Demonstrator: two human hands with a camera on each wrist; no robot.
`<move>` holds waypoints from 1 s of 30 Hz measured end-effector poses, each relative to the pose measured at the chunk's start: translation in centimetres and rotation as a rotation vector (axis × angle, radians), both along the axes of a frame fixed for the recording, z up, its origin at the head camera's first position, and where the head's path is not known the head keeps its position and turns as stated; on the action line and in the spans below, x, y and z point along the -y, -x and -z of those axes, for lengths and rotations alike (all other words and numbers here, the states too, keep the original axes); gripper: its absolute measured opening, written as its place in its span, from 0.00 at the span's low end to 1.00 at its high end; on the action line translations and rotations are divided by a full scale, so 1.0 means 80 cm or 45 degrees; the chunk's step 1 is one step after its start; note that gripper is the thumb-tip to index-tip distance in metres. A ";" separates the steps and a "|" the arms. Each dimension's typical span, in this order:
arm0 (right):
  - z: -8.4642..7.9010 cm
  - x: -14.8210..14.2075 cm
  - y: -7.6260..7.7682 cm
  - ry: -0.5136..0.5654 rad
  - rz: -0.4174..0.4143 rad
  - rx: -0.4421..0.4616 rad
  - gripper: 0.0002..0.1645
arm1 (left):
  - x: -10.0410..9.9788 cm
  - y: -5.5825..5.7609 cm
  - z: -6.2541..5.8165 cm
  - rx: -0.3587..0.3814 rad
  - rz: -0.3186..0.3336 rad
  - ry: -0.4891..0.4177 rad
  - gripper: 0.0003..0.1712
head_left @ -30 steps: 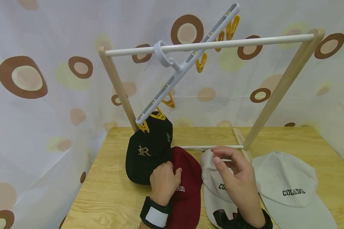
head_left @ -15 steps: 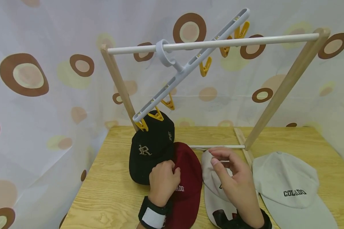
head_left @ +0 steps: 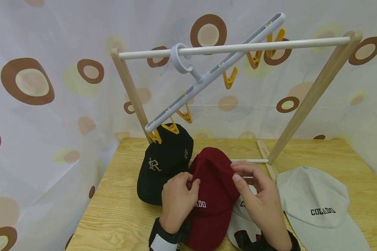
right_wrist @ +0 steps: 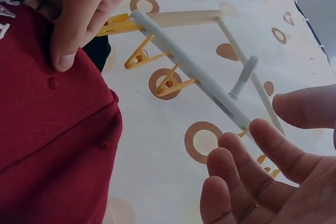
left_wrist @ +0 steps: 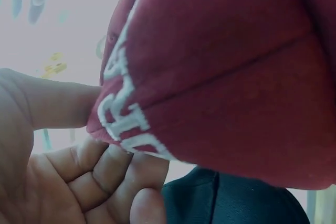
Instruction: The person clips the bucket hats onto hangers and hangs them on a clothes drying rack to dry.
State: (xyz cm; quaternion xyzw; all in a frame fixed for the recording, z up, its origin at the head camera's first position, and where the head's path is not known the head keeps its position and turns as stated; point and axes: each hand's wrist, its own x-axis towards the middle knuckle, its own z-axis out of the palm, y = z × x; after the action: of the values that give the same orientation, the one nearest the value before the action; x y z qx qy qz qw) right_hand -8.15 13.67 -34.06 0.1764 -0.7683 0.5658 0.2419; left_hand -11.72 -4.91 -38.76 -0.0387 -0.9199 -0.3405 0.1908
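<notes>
One red cap [head_left: 210, 195] is the piece I'm working, over the front half of the bench [head_left: 113, 209], about midway between its left and right edges. My left hand [head_left: 177, 198] pinches it at the left side of the crown, thumb against fingers. My right hand [head_left: 260, 198] holds nothing: thumb and fingers stand apart, just off the cap's right side as the right wrist view shows it.

I read this step as taking up the red cap to hang it. The next move, I'd say, calls for the right hand to steady the free side, then for lifting the edge to a free clip [head_left: 186, 116].

The cap is deep red cloth with crown seams, a stitched eyelet and a button on top. It sags into soft folds, brim toward the front edge. White lettering crosses the front; my fingers cover its start, leaving "ADO" readable from the head.

Left of it, the black cap [head_left: 163, 177] hangs by two clips at the lower end of the hanger [head_left: 213, 74], whose hook goes round the rail [head_left: 220, 49]. One pale cap [head_left: 245, 226] lies partly hidden beneath the red one; the greenish cap [head_left: 314, 195] lies nearer the right edge.
</notes>
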 end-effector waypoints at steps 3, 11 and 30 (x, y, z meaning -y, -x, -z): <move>-0.003 0.000 -0.004 0.011 0.032 0.014 0.15 | 0.001 -0.004 -0.006 -0.031 0.008 -0.016 0.07; -0.011 -0.002 -0.012 0.052 0.072 0.120 0.17 | 0.002 -0.014 -0.020 -0.049 0.010 -0.081 0.06; -0.007 -0.001 -0.010 -0.029 0.021 -0.077 0.18 | 0.008 -0.011 -0.020 -0.237 -0.039 -0.297 0.04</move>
State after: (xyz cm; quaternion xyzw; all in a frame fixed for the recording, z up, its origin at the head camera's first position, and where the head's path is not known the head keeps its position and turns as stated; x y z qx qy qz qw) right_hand -7.38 13.74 -33.47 0.1899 -0.7685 0.5493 0.2678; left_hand -10.81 -5.57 -37.16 -0.0336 -0.8530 -0.4369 0.2835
